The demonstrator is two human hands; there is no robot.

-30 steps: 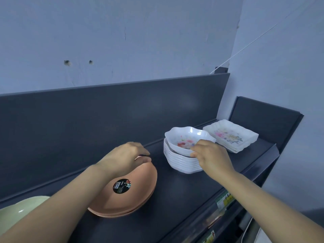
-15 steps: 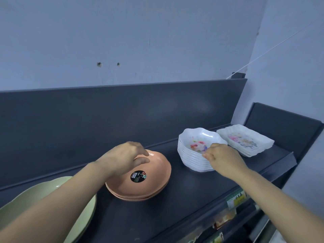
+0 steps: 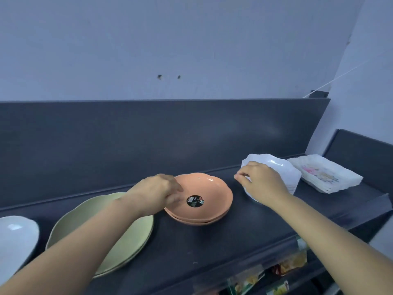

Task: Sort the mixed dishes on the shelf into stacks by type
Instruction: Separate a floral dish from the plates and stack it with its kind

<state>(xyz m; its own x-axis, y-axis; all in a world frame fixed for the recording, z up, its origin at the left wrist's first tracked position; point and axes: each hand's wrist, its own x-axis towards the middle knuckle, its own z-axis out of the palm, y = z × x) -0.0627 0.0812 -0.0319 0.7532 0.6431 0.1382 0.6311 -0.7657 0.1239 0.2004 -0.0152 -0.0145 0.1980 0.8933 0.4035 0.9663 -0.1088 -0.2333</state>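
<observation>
L grip (image 3: pixel 157 193) held orange plates (image 3: pixel 210 188) by rim; R grip (image 3: pixel 262 184) pinched white bowl stack (image 3: pixel 278 167); could topple if tugged.

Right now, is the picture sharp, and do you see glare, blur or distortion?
Head view: dim, bluish light; small glare spots on the orange plates and the white bowls; fingers of the left hand are motion-blurred, the right hand is sharper; the wide lens stretches both forearms near the bottom corners.
</observation>
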